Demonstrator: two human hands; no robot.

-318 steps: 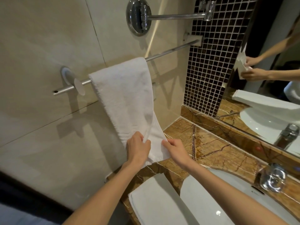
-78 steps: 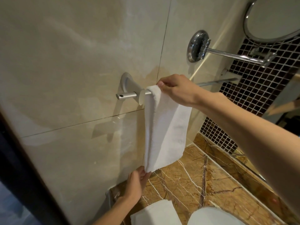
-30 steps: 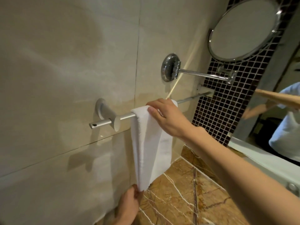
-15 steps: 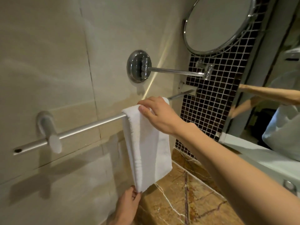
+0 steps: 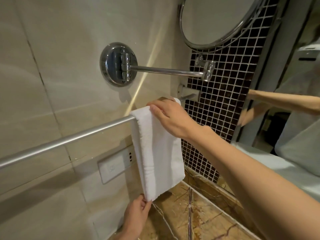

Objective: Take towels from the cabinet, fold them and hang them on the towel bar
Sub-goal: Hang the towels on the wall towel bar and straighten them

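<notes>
A white towel (image 5: 159, 153), folded into a narrow strip, hangs over the metal towel bar (image 5: 69, 139) on the beige tiled wall. My right hand (image 5: 170, 118) grips the towel's top where it drapes over the bar, fingers curled over the fold. My left hand (image 5: 136, 215) pinches the towel's lower left corner from below. The bar's right end (image 5: 188, 97) shows just past the towel.
A chrome wall mount (image 5: 118, 64) with a swing arm carries a round mirror (image 5: 211, 19) above the bar. A wall socket (image 5: 116, 164) sits behind the towel's left side. A brown marble counter (image 5: 199, 217) lies below; dark mosaic tile (image 5: 230, 94) and a large mirror stand to the right.
The towel has slid right along the bar, toward its far end, with both hands keeping their hold. The view has shifted right, so the bar's left mount is out of frame.
</notes>
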